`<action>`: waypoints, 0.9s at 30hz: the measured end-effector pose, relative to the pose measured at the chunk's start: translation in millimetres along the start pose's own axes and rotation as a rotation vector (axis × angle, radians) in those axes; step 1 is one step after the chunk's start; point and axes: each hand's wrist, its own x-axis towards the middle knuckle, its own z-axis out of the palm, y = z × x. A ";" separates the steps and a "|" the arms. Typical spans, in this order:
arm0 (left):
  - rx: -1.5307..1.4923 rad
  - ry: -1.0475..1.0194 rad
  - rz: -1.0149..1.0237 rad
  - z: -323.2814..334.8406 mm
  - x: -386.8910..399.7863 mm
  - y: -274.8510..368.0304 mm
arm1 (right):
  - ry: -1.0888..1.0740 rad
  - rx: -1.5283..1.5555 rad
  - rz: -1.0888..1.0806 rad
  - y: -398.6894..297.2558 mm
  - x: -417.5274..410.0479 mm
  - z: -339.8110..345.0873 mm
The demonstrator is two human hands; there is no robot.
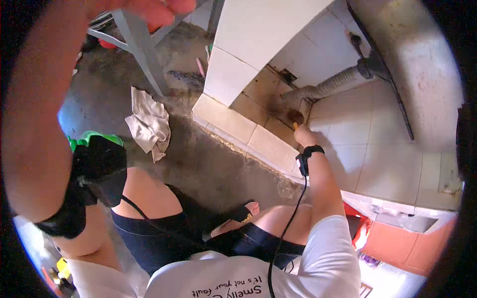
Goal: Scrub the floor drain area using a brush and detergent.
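Note:
My right hand [305, 136] is closed around the yellow-orange handle of a small brush [295, 117] with a dark brown head. The brush head is down in the corner of a tiled recess, beside the lower end of a grey corrugated drain pipe [328, 85]. The pipe runs up to a drain fitting [370, 67] under the basin. High at the top edge of the view is my left hand [164, 11], blurred, close to the camera and partly cut off. Whether it grips anything cannot be made out.
A low tiled ledge [246, 130] and a tiled pillar [238, 56] border the recess. A crumpled pale cloth [149, 123] lies on the dark floor, near a grey stool leg [141, 52]. Something green and plastic [100, 137] is partly hidden by my left arm's strapped device. A cable runs from my right wrist.

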 end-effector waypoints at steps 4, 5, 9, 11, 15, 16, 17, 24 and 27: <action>0.047 -0.025 0.053 9.0 8.7 -1.3 | -0.101 0.050 -0.037 10.2 0.5 1.9; 0.053 -0.027 0.064 10.0 12.7 -3.3 | -0.198 0.199 -0.091 7.7 0.5 2.3; 0.063 -0.022 0.078 6.1 12.0 -2.3 | -0.217 0.393 -0.366 -11.8 2.7 15.6; 0.072 -0.027 0.070 5.0 13.8 1.1 | 0.148 0.016 -0.498 -14.7 4.0 18.8; 0.091 -0.027 0.074 5.4 20.3 4.9 | 0.081 -0.044 -0.167 -16.5 -0.4 8.0; 0.092 -0.030 0.076 5.7 23.3 4.8 | -0.027 -0.045 -0.141 -18.9 -2.8 0.6; 0.092 -0.032 0.078 6.2 26.3 5.5 | -0.071 0.001 -0.142 -24.2 -6.7 -3.7; -0.047 0.033 -0.030 1.8 7.6 3.2 | 0.026 0.349 -0.667 -35.7 -2.1 10.1; -0.194 -0.027 -0.419 16.9 -31.9 -8.2 | 0.099 -0.014 -0.293 -2.4 25.0 11.1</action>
